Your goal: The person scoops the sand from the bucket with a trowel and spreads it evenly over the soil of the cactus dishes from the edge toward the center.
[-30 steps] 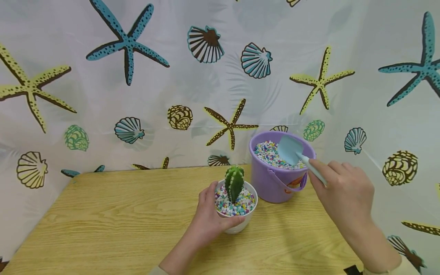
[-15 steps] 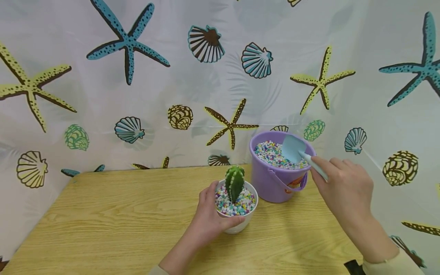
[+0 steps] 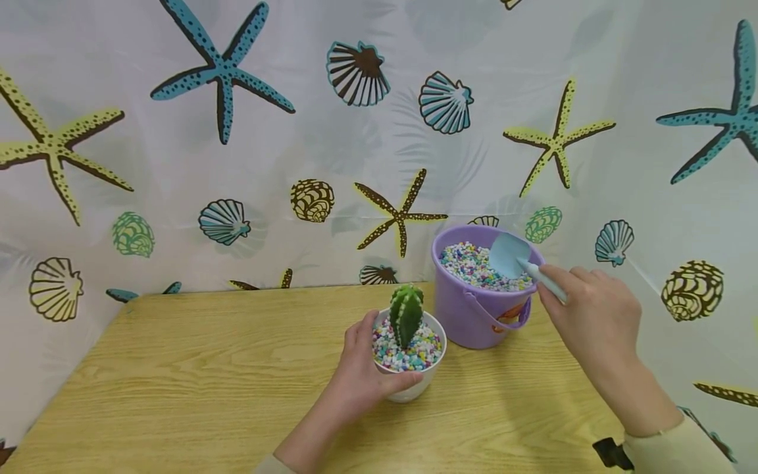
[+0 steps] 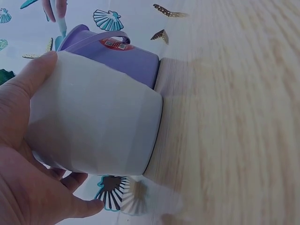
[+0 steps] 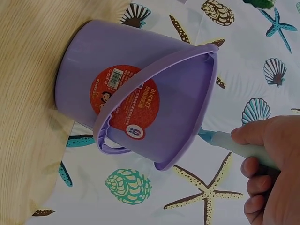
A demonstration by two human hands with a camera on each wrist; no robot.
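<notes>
A light blue toy shovel (image 3: 510, 253) has its blade inside the purple bucket (image 3: 474, 316), over the small multicoloured pebbles (image 3: 468, 263) that fill it. My right hand (image 3: 595, 319) grips the shovel's pale handle (image 5: 239, 145) just outside the bucket's rim. To the bucket's left, a white pot (image 4: 93, 117) stands on the table, holding a green cactus (image 3: 406, 317) set in similar pebbles. My left hand (image 3: 362, 375) holds this pot from the left, thumb along the near side and fingers round the far side.
The wooden table (image 3: 207, 375) spreads out to the left and front. Behind and to the right hangs a white cloth (image 3: 266, 151) printed with starfish and shells. The bucket's handle (image 5: 126, 89) hangs down over its red label (image 5: 140, 110).
The shovel blade and my right hand have shifted slightly right within the bucket. My left hand stays on the pot.
</notes>
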